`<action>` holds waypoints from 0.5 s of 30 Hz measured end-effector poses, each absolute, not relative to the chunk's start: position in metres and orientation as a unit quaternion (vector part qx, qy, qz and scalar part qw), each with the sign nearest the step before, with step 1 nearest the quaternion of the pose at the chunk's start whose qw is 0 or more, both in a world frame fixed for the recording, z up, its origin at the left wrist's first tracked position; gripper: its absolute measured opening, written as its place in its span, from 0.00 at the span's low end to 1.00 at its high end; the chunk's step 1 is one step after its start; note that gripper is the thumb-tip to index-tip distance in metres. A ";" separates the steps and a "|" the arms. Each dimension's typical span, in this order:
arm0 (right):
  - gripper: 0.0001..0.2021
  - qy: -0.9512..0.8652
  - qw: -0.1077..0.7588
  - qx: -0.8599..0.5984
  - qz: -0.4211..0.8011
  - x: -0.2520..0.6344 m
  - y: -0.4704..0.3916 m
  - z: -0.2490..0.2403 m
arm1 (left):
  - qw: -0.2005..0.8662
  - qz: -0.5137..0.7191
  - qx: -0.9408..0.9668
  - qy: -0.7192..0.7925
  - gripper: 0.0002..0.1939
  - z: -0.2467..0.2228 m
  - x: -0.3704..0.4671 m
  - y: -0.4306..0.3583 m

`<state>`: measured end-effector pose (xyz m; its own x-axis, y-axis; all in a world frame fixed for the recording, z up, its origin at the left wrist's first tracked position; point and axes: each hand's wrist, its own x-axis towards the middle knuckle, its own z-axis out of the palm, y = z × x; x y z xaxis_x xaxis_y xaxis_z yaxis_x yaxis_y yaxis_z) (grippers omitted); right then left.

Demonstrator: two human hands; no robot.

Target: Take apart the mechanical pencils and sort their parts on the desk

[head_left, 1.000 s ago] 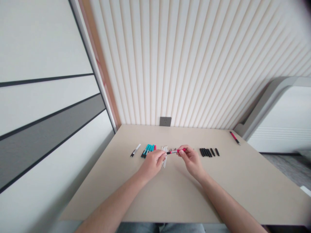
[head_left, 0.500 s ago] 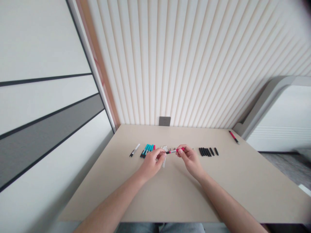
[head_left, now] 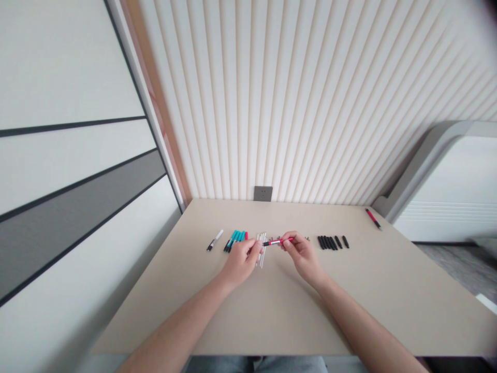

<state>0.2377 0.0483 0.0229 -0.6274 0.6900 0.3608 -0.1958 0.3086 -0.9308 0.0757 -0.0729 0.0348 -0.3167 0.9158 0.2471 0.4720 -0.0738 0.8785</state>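
Note:
A red pen barrel with a black end (head_left: 275, 242) is held level between my two hands, above the table. My left hand (head_left: 241, 260) pinches its black end, and the fingers of my right hand (head_left: 303, 259) are closed on its red end. Thin white sticks like pen refills (head_left: 262, 262) lie under and beside my left fingertips. Just left of that hand rest several teal-and-black pen barrels (head_left: 235, 237) and a red one (head_left: 246, 235), partly covered by the hand. Small metal-looking bits (head_left: 306, 239) show behind my right hand, too small to name.
Further left on the beige table (head_left: 248, 321) lies a white-and-black pen barrel (head_left: 216, 240). Several short black tubes (head_left: 328, 242) are lined up to the right. A red-and-black pen (head_left: 373, 219) lies near the back right corner. A ribbed wall with a socket (head_left: 263, 194) stands behind.
My left hand has shifted slightly left along the barrel, baring more of its black end. My right hand stays nearly in place.

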 end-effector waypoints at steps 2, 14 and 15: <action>0.14 -0.704 0.395 -0.176 0.563 0.238 0.048 0.024 | 0.213 0.489 0.546 0.646 0.21 0.037 0.076 -0.073; 0.18 -0.692 0.386 -0.224 0.567 0.236 0.050 0.022 | 0.110 0.498 0.567 0.647 0.07 0.037 0.071 -0.071; 0.18 -0.691 0.386 -0.224 0.569 0.237 0.050 0.023 | 0.111 0.503 0.565 0.645 0.07 0.038 0.071 -0.071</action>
